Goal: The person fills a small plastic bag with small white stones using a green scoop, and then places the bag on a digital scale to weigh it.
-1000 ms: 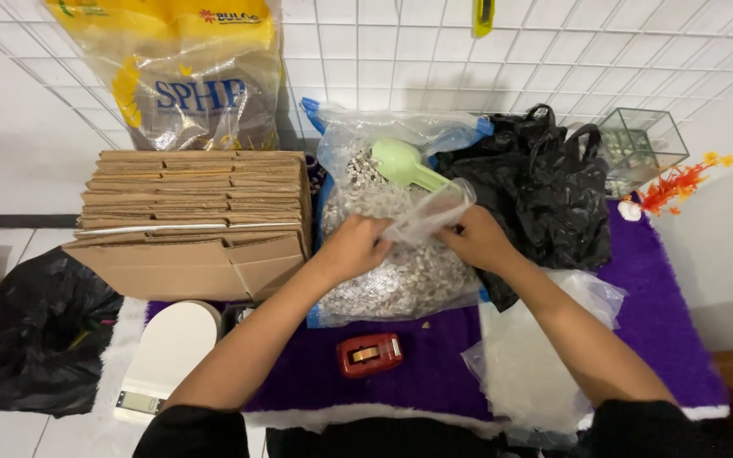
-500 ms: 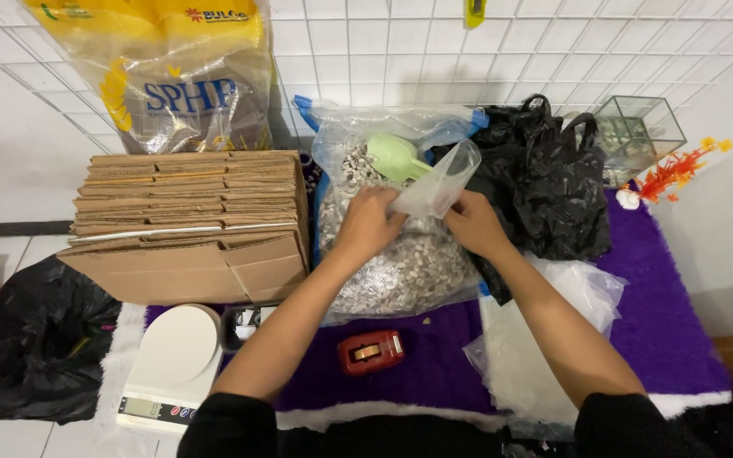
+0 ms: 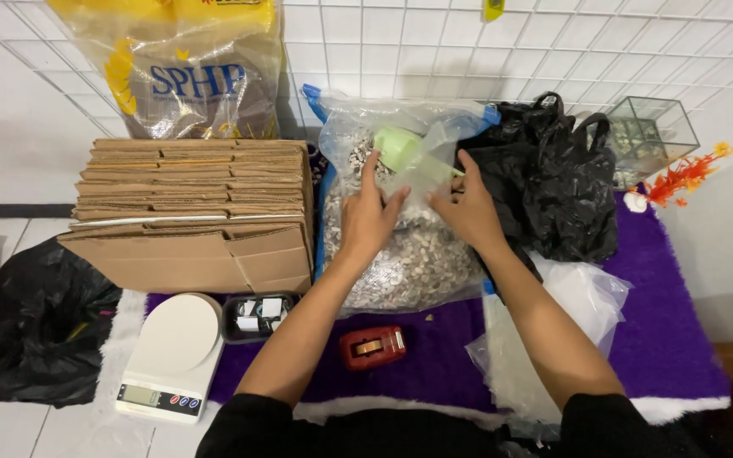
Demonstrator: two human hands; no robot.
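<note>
Purple mat [image 3: 663, 339], pebble-filled bag [image 3: 409, 254], green scoop [image 3: 398, 146]

scoop [image 3: 400, 148]: handle hid behind small clear bag [image 3: 431, 161] | yellow sack [image 3: 188, 64]: top cut off | glass box [image 3: 651, 136]: contents unreadable

Glossy clear plastic bag [image 3: 400, 127] — matt green plastic scoop [image 3: 398, 147] — fuzzy purple cloth [image 3: 672, 331].

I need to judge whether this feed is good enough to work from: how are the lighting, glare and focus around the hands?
Head view: even indoor light, soft shadows; left hand and right hand sharp, no motion blur; the small clear bag between them shows mild sheen, partly veiling the green scoop; black plastic bag glossy, folds hard to read.
</note>
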